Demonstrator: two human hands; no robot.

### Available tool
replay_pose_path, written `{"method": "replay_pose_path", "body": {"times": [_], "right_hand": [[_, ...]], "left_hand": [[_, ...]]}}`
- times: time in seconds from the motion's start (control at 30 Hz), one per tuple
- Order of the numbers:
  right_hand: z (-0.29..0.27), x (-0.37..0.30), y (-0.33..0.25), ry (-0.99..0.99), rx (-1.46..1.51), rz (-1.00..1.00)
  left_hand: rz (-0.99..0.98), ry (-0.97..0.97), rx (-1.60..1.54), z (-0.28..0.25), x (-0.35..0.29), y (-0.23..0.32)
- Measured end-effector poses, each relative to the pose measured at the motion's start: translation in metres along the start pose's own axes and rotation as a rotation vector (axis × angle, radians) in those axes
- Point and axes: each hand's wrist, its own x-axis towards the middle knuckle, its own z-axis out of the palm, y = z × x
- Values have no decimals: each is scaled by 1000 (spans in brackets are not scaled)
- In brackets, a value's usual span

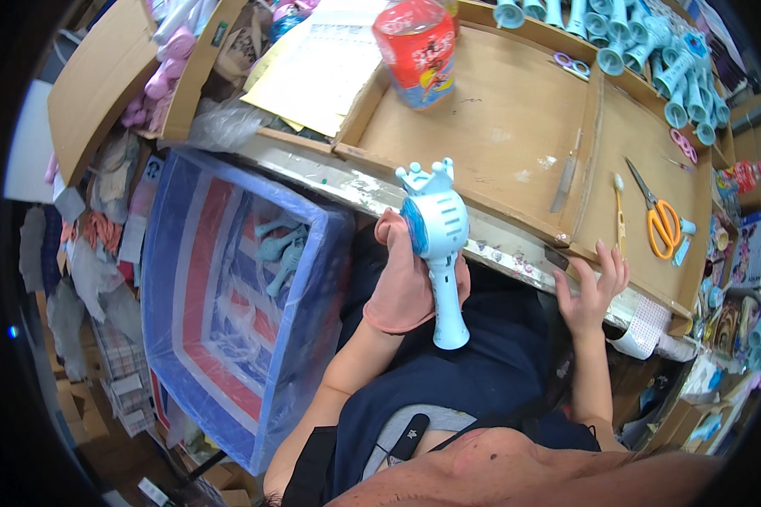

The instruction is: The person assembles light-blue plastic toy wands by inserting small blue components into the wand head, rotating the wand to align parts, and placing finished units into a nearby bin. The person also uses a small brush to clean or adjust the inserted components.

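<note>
My left hand (400, 283), in a pinkish glove, is closed round a light blue plastic toy wand (445, 226). The wand has a crown-shaped top, a round slotted head and a handle that flares at its lower end. It is held upright over my lap, in front of the table edge. My right hand (594, 291) is bare and holds nothing, its fingers spread at the front edge of a cardboard tray (499, 93). Close to those fingers lies a toothbrush (620, 211) with a yellowish handle. Orange-handled scissors (661, 226) rest just right of it.
At my left stands a large blue tub (313, 253) holding several light blue toy parts (283, 253). A red plastic container (416, 52) stands at the tray's far left. Light blue toy parts (617, 38) are heaped at the back right. Purple scissors (572, 65) lie below them.
</note>
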Motion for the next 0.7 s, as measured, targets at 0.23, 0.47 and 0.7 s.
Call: {"method": "replay_pose_path", "body": {"times": [0.23, 0.47, 0.7], "right_hand": [[2, 9, -102, -790, 1150, 368], [-1, 10, -131, -942, 1282, 264], [24, 6, -122, -1447, 2451, 816]], "left_hand": [[216, 80, -356, 5, -9, 6], [567, 47, 104, -6, -25, 17], [757, 191, 478, 2, -32, 27]]}}
